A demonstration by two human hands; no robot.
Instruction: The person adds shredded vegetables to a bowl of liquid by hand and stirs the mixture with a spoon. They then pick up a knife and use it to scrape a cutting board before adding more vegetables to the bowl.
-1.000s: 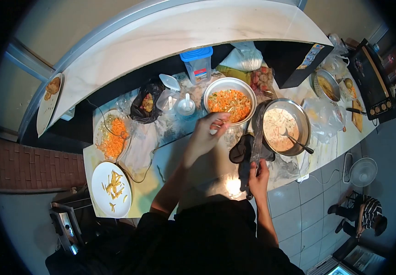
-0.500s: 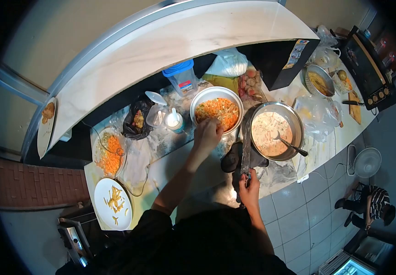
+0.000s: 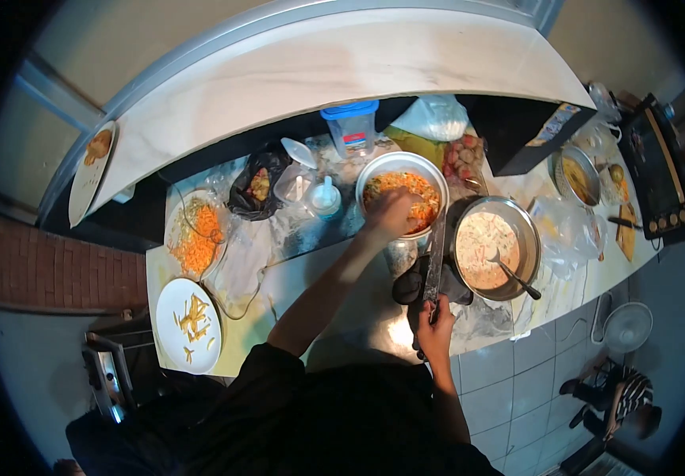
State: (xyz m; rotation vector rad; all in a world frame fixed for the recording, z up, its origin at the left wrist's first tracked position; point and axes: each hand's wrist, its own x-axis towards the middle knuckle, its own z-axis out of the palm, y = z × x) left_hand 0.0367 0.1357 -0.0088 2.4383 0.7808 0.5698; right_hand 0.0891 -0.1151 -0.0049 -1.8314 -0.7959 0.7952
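Observation:
My left hand (image 3: 391,213) reaches over the rim into a white bowl (image 3: 364,172) of shredded orange and green vegetables (image 3: 402,182). Its fingers are curled down at the mixture; what they hold, if anything, is hidden. Lower right, my right hand (image 3: 436,327) is wrapped round the black handle of a long narrow metal tool (image 3: 434,270), which points away from me. Dark rounded shapes (image 3: 408,287) lie on both sides of it. Just right of the tool stands a steel pot (image 3: 534,254) of pale creamy mixture, a dark-handled spoon (image 3: 520,281) leaning inside.
A white plate (image 3: 169,349) with yellow strips and a tray of shredded carrot (image 3: 198,247) stand left. Behind are a black bag (image 3: 245,200), a blue-lidded container (image 3: 352,133) and a raised shelf (image 3: 318,65). Plastic bags (image 3: 568,230) and an oven (image 3: 660,174) stand right. A person (image 3: 616,401) is beyond.
My left hand has moved deeper into the bowl and to the right over the vegetables. My right hand keeps its grip on the tool. The view has shifted slightly.

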